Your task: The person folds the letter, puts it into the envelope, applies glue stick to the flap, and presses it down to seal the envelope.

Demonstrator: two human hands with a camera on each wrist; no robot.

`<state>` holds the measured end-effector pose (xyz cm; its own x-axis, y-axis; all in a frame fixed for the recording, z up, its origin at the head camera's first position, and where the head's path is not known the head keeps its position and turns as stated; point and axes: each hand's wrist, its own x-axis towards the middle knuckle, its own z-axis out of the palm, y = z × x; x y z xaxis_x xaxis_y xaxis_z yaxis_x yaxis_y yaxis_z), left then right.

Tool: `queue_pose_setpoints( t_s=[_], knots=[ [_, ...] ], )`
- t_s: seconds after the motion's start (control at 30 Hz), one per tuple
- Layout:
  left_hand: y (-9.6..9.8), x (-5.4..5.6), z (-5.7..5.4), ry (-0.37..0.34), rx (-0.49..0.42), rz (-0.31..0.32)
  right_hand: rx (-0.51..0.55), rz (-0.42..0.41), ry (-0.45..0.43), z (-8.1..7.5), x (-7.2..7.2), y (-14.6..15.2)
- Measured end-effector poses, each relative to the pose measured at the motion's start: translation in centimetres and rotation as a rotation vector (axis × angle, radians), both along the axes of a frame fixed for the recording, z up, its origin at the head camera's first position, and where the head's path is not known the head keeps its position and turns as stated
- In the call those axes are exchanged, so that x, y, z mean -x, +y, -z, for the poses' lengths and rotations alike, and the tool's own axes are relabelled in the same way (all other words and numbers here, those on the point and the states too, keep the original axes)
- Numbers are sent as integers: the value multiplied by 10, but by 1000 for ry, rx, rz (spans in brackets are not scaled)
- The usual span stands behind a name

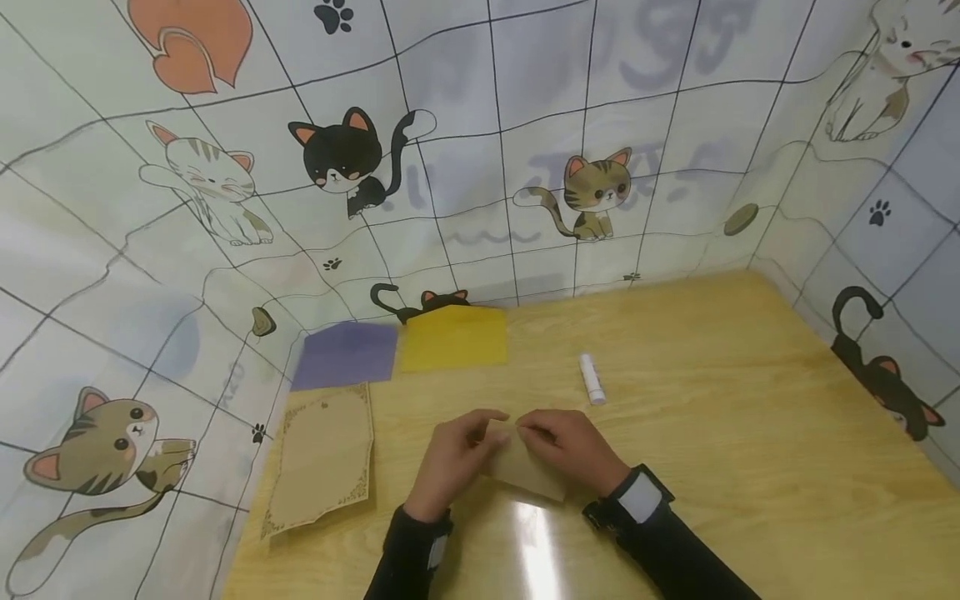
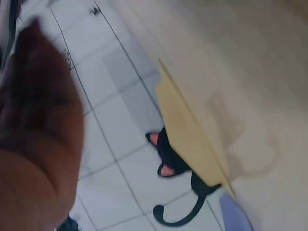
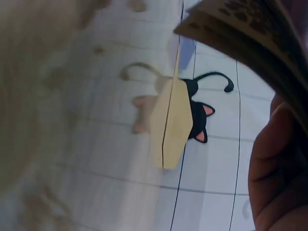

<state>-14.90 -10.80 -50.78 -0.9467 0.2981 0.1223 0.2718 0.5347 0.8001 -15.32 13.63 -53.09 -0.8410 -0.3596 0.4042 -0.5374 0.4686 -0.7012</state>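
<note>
In the head view a folded sheet of brown paper point(image 1: 528, 477) is between both hands, close over the table. My left hand point(image 1: 453, 458) holds its left side, thumb lying toward the paper and index finger curved over above it. With fingers curled, my right hand point(image 1: 573, 446) grips the upper right part. The right wrist view shows the layered folded paper point(image 3: 240, 31) with a dark printed pattern, and part of the right hand point(image 3: 279, 168) against it. Blurred fingers of the left hand point(image 2: 41, 120) fill the left of the left wrist view, where the paper is out of sight.
A white glue stick point(image 1: 591, 379) lies beyond the right hand. At the back left are a purple envelope point(image 1: 347, 356) and a yellow envelope point(image 1: 455, 339). A brown sheet with an ornate border point(image 1: 324, 458) lies left on the wooden table point(image 1: 712, 375). Cat-printed walls point(image 1: 465, 167) enclose the table.
</note>
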Motion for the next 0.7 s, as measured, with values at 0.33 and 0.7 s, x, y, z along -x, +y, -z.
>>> queue_pose_setpoints(
  t_s=[0.33,0.7],
  knots=[
    [-17,9,-1,-47,-274,-303,73,12,-103,2,6,14],
    [7,52,-10,-71,22,-140,-81,88,-44,-1,1,31]
  ],
)
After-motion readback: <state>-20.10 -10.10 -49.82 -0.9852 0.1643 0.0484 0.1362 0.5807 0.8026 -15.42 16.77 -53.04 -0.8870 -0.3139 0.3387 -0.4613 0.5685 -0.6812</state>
